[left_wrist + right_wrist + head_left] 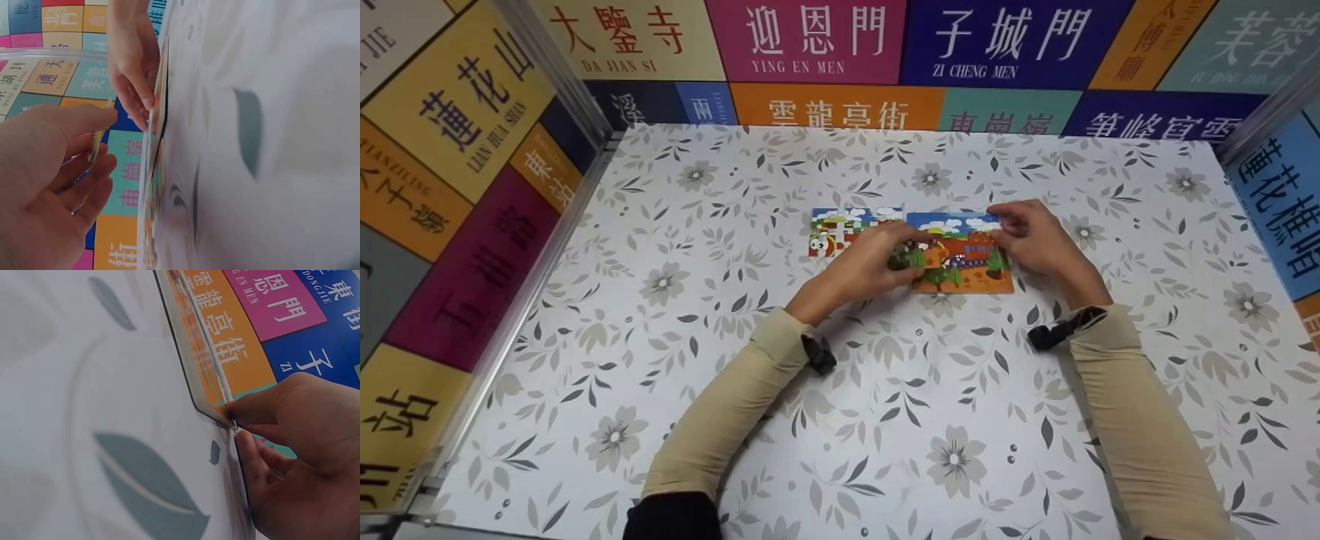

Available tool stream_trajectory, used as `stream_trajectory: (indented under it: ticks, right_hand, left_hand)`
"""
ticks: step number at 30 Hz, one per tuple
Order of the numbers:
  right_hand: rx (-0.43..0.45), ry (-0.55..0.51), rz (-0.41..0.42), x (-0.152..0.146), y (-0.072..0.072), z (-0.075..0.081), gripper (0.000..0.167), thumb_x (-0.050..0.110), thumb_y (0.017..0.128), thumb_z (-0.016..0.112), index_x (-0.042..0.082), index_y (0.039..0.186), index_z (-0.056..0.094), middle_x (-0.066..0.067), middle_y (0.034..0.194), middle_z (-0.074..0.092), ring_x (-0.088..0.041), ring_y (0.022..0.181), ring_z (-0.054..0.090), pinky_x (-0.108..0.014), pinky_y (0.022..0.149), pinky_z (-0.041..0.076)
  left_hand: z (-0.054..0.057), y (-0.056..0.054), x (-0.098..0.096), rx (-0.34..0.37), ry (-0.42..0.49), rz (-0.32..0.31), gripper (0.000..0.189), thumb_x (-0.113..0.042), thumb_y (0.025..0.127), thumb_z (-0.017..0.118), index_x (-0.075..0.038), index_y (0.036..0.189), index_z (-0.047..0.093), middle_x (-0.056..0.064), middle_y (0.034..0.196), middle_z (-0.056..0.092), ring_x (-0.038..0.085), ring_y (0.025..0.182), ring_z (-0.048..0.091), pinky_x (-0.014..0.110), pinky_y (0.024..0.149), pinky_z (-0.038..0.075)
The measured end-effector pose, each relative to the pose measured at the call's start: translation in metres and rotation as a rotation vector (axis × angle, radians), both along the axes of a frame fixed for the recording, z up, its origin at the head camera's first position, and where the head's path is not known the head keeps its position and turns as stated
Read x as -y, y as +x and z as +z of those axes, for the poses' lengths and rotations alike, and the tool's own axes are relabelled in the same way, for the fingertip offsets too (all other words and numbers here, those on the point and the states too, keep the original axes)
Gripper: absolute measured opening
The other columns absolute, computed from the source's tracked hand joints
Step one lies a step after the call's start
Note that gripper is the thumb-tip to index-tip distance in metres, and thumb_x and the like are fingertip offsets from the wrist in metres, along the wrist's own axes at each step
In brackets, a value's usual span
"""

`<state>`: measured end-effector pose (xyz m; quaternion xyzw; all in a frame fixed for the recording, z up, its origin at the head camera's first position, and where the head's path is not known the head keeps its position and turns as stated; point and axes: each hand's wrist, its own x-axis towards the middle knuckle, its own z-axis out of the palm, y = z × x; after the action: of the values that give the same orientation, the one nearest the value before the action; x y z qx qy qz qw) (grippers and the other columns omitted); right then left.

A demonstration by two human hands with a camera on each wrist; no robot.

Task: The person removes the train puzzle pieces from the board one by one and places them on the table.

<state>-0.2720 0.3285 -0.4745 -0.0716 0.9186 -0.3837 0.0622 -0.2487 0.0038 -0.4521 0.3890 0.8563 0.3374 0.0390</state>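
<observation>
A colourful jigsaw puzzle board (979, 281) lies flat on the table, with blue sky, clouds and orange ground printed on it. My left hand (870, 262) is over the board's left side. In the left wrist view, its thumb and fingers pinch a small thin puzzle piece (98, 140), seen edge-on above the table. My right hand (1039, 236) holds the board's right edge, thumb and forefinger close to a corner in the right wrist view. Left of the board are more picture pieces (825, 244) with white gaps among them, partly hidden by the left hand.
The table (720, 465) has a white cover with grey flowers and leaves. Panels with large printed characters (810, 45) stand along its back and sides. A dark strap mount (819, 354) sits at the left wrist, and another mount (1050, 336) at the right.
</observation>
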Motion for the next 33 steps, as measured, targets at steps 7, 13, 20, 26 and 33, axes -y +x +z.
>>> stream_trajectory:
  ticks: [7,13,20,26,33]
  right_hand:
    - [0.006,-0.003,-0.009,-0.001,-0.001,-0.001,0.047,0.014,0.108,0.064,0.004,0.154,0.058,-0.025,0.146,0.048,-0.037,0.131,0.056,-0.059,0.120,0.044]
    - [0.017,0.005,-0.013,0.000,-0.001,-0.002,0.047,0.015,0.109,0.063,0.007,0.155,0.058,-0.024,0.146,0.047,-0.037,0.132,0.057,-0.056,0.119,0.046]
    - [0.016,0.002,-0.022,0.000,-0.001,-0.001,0.047,0.014,0.108,0.063,0.007,0.155,0.058,-0.023,0.147,0.047,-0.036,0.131,0.057,-0.055,0.119,0.044]
    - [0.020,-0.002,-0.019,0.000,-0.001,0.000,0.047,0.015,0.109,0.063,0.006,0.155,0.058,-0.024,0.148,0.047,-0.038,0.134,0.057,-0.056,0.119,0.046]
    - [0.024,-0.009,-0.008,0.001,0.001,0.002,0.048,0.015,0.109,0.062,0.005,0.156,0.056,-0.025,0.149,0.046,-0.039,0.135,0.057,-0.056,0.119,0.046]
  left_hand:
    - [-0.005,0.001,0.015,0.021,0.056,0.003,0.051,-0.018,0.100,0.079,-0.009,0.149,0.065,0.007,0.142,0.070,0.021,0.124,0.068,0.036,0.104,0.058]
    - [-0.007,0.002,0.026,0.028,0.019,0.031,0.052,-0.019,0.101,0.078,-0.010,0.150,0.064,0.007,0.150,0.066,0.023,0.133,0.066,0.038,0.114,0.053]
    - [-0.009,0.001,0.039,0.047,0.026,0.034,0.052,-0.018,0.101,0.078,-0.010,0.150,0.064,0.005,0.146,0.069,0.022,0.133,0.066,0.039,0.114,0.053]
    - [-0.010,-0.001,0.048,0.031,0.040,0.049,0.054,-0.017,0.098,0.081,-0.011,0.149,0.065,0.006,0.141,0.071,0.023,0.131,0.067,0.040,0.113,0.053]
    - [-0.007,-0.005,0.057,0.027,-0.004,0.095,0.053,-0.020,0.095,0.084,-0.011,0.145,0.068,0.009,0.137,0.070,0.025,0.126,0.066,0.041,0.110,0.054]
